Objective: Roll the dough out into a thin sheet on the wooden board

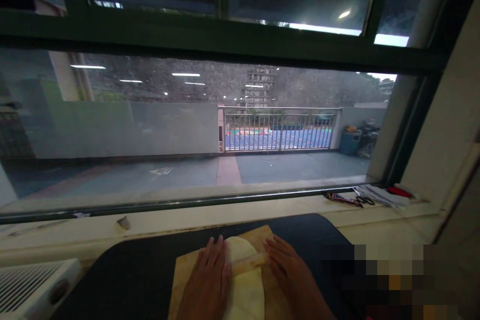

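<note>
A pale wooden rolling pin (248, 264) lies across a flat sheet of cream-coloured dough (245, 294). My left hand (210, 280) covers the pin's left end, its fingers long and pointing forward over it. Over the right end my right hand (290, 272) is laid, fingers angled inward and holding the pin down. Both palms face down, so the pin's two ends are mostly hidden. Beneath the dough is a wooden board (180, 272), set on a dark table (123, 275). The dough's rounded far edge shows between my hands.
Beyond the table runs a windowsill (165, 217) under a wide window. Scissors (365, 200), a snack wrapper (342, 200), papers (382, 195) and a red object (399, 191) lie on the sill's right. A white vented appliance (37, 285) stands at the lower left. The lower right is pixelated.
</note>
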Available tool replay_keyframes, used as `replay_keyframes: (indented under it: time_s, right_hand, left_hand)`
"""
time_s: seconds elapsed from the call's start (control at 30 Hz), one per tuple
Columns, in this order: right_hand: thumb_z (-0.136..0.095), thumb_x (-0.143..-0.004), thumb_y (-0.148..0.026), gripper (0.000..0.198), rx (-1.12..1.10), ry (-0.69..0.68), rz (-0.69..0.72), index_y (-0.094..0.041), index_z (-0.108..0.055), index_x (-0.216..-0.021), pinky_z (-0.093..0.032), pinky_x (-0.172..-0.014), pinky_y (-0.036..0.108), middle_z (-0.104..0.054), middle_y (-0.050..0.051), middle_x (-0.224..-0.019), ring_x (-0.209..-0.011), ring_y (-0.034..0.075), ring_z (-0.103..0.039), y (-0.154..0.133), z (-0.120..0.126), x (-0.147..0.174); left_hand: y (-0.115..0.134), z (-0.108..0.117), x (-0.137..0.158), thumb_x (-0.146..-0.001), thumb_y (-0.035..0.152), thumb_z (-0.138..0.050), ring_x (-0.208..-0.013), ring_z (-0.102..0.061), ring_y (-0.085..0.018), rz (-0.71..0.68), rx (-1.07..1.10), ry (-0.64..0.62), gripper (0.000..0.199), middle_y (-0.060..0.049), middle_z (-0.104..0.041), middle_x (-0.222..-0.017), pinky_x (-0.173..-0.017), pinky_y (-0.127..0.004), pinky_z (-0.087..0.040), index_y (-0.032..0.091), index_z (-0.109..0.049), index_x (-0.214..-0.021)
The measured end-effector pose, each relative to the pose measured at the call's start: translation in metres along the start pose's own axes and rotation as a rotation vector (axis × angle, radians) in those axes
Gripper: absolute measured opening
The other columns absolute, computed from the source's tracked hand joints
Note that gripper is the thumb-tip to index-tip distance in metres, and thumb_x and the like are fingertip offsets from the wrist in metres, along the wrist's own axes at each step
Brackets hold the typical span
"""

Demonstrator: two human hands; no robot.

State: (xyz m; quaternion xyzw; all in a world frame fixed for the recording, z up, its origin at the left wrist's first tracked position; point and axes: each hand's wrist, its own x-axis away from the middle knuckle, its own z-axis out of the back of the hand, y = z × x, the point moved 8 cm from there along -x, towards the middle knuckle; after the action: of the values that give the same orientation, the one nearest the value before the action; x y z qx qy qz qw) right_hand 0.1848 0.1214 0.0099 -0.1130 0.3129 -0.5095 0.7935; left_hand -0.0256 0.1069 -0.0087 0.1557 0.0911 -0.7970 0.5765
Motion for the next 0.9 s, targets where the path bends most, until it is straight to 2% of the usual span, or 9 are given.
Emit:
replay_keyframes:
  time_s: [0.23, 0.37, 0.43, 0.6, 0.63, 0.73, 0.8, 0.87, 0.9]
  right_hand:
    - [-0.048, -0.096, -0.029, 0.033, 0.074, 0.008, -0.01, -0.026, -0.07, -0.12, -0.038, -0.112, 0.039, -0.065, 0.004, -0.129, -0.123, 0.023, -0.057, -0.008, 0.014, 0.029]
    - [-0.043, -0.099, -0.033, 0.031, 0.203, 0.021, -0.039, -0.026, -0.073, -0.102, -0.046, -0.094, 0.039, -0.071, 0.006, -0.11, -0.104, 0.024, -0.063, -0.014, 0.017, 0.031]
    - [-0.038, -0.1, -0.034, 0.035, 0.303, 0.033, -0.06, -0.025, -0.071, -0.093, -0.045, -0.085, 0.039, -0.071, 0.007, -0.1, -0.094, 0.025, -0.063, -0.017, 0.017, 0.026]
    - [-0.034, -0.101, -0.03, 0.041, 0.392, 0.026, -0.049, -0.023, -0.07, -0.084, -0.041, -0.081, 0.037, -0.071, 0.007, -0.09, -0.089, 0.024, -0.064, -0.031, 0.018, -0.005]
    - [-0.035, -0.101, -0.03, 0.04, 0.39, 0.024, -0.039, -0.023, -0.07, -0.083, -0.041, -0.08, 0.037, -0.071, 0.007, -0.09, -0.089, 0.023, -0.064, -0.035, 0.018, -0.012]
    - [-0.038, -0.099, -0.03, 0.037, 0.386, 0.006, -0.028, -0.023, -0.07, -0.081, -0.043, -0.077, 0.035, -0.072, 0.006, -0.085, -0.084, 0.022, -0.066, -0.044, 0.012, -0.026]
    - [-0.04, -0.097, -0.027, 0.033, 0.394, -0.012, -0.043, -0.022, -0.071, -0.086, -0.046, -0.078, 0.037, -0.073, 0.008, -0.09, -0.087, 0.024, -0.068, -0.044, 0.004, -0.028]
    - [-0.043, -0.093, -0.023, 0.03, 0.407, -0.016, -0.071, -0.019, -0.071, -0.104, -0.047, -0.087, 0.042, -0.07, 0.014, -0.113, -0.108, 0.03, -0.063, -0.037, -0.005, -0.022]
    - [-0.045, -0.091, -0.023, 0.034, 0.417, -0.009, -0.083, -0.018, -0.068, -0.116, -0.045, -0.094, 0.046, -0.064, 0.016, -0.128, -0.121, 0.033, -0.056, -0.033, -0.008, -0.018]
  left_hand:
    - [0.01, -0.006, 0.034, -0.1, 0.033, -0.033, -0.141, -0.036, -0.026, -0.079, 0.037, 0.062, 0.051, -0.003, -0.035, -0.155, -0.114, -0.047, -0.039, 0.024, -0.036, -0.15]
    - [0.014, -0.013, 0.044, -0.099, 0.031, -0.037, -0.14, -0.04, -0.026, -0.093, 0.078, -0.017, 0.05, 0.0, -0.039, -0.152, -0.112, -0.046, -0.041, 0.03, -0.038, -0.149]
    - [0.014, -0.011, 0.044, -0.099, 0.032, -0.037, -0.14, -0.039, -0.027, -0.064, 0.11, -0.065, 0.049, 0.0, -0.038, -0.152, -0.113, -0.047, -0.041, 0.03, -0.04, -0.148]
    - [0.013, 0.023, 0.031, -0.101, 0.03, -0.029, -0.138, -0.042, -0.025, 0.033, 0.149, -0.118, 0.049, -0.003, -0.043, -0.15, -0.116, -0.049, -0.034, 0.027, -0.042, -0.148]
    - [0.008, 0.032, 0.028, -0.099, 0.024, -0.028, -0.139, -0.042, -0.026, 0.097, 0.115, -0.113, 0.05, -0.004, -0.045, -0.15, -0.116, -0.05, -0.035, 0.026, -0.044, -0.146]
    - [0.002, 0.044, 0.019, -0.094, 0.018, -0.033, -0.141, -0.035, -0.031, 0.145, -0.005, -0.173, 0.051, -0.009, -0.043, -0.151, -0.114, -0.058, -0.03, 0.021, -0.052, -0.141]
    - [-0.002, 0.042, 0.016, -0.094, 0.021, -0.032, -0.142, -0.033, -0.033, 0.173, -0.045, -0.202, 0.051, -0.01, -0.041, -0.152, -0.113, -0.061, -0.03, 0.019, -0.052, -0.141]
    - [-0.004, 0.037, 0.016, -0.097, 0.026, -0.027, -0.142, -0.033, -0.032, 0.187, -0.044, -0.197, 0.052, -0.011, -0.04, -0.152, -0.113, -0.06, -0.03, 0.017, -0.048, -0.143]
    - [-0.004, 0.034, 0.017, -0.098, 0.028, -0.024, -0.142, -0.033, -0.031, 0.19, -0.036, -0.182, 0.053, -0.011, -0.04, -0.152, -0.114, -0.058, -0.031, 0.016, -0.046, -0.145]
